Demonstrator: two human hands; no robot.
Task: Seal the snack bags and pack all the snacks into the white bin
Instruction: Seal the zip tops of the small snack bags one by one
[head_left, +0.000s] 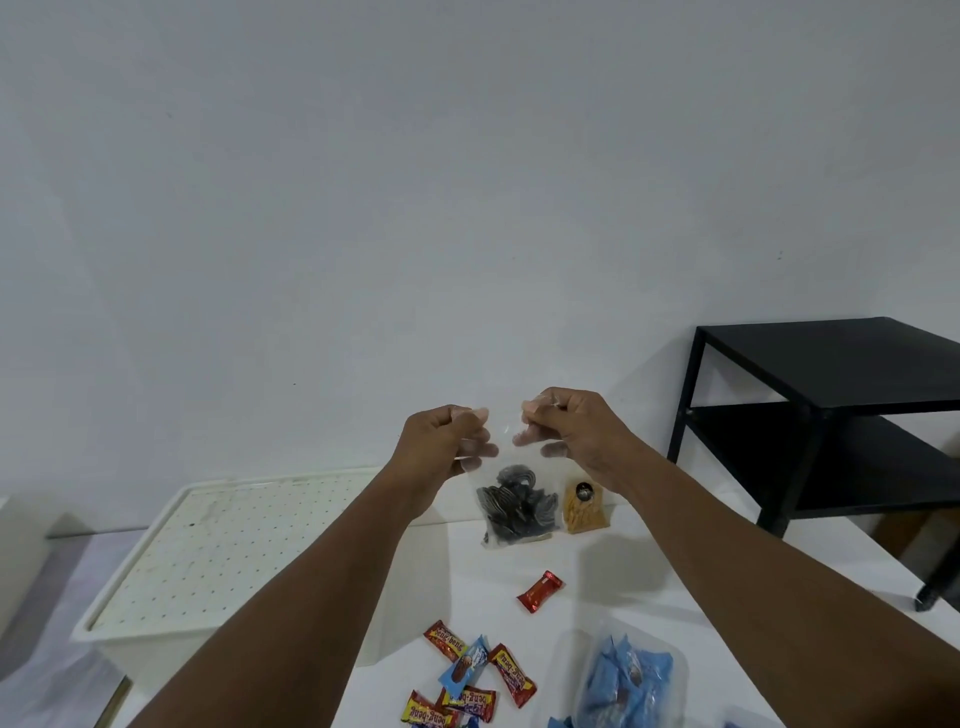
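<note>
Both hands hold a clear bag of dark snacks (517, 506) up in the air above the table. My left hand (441, 441) pinches the bag's top left corner and my right hand (566, 431) pinches its top right corner. The white bin (156, 587) stands at the left with a perforated bottom and nothing in it. On the white table (597, 566) lie a red wrapped bar (540, 591), several small wrapped snacks (470, 680) near the front, and a clear bag of blue-wrapped snacks (631, 675) at the front right.
A small orange-brown object (584, 508) stands on the table behind the held bag. A black two-shelf side table (831, 415) stands to the right against the white wall.
</note>
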